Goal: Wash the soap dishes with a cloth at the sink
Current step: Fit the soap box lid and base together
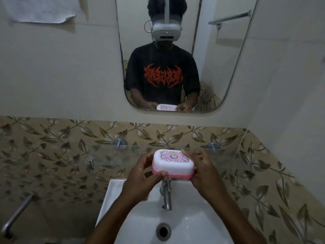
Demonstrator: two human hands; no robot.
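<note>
Two-handed grip, left hand (140, 175), right hand (202, 170), one soap dish (173, 163), one sink (190, 217)

The soap dish (173, 163) looks like smooth moulded plastic: a glossy white lid with a printed pink pattern and a round sticker on top, over a pink base with a softer sheen. The sink (140, 224) is glossy white ceramic, smooth and reflective, with a dark metal-ringed drain (163, 230). The tap (166, 195) is polished metal, as are the two round wall fittings (119, 143) holding a clear glass shelf (109, 148). The far wall carries glossy tiles (52, 155) printed with a leaf pattern, plain pale ones higher up. The mirror (219, 67) is smooth glass. A crumpled sheet of paper (40, 9) hangs far left.
</note>
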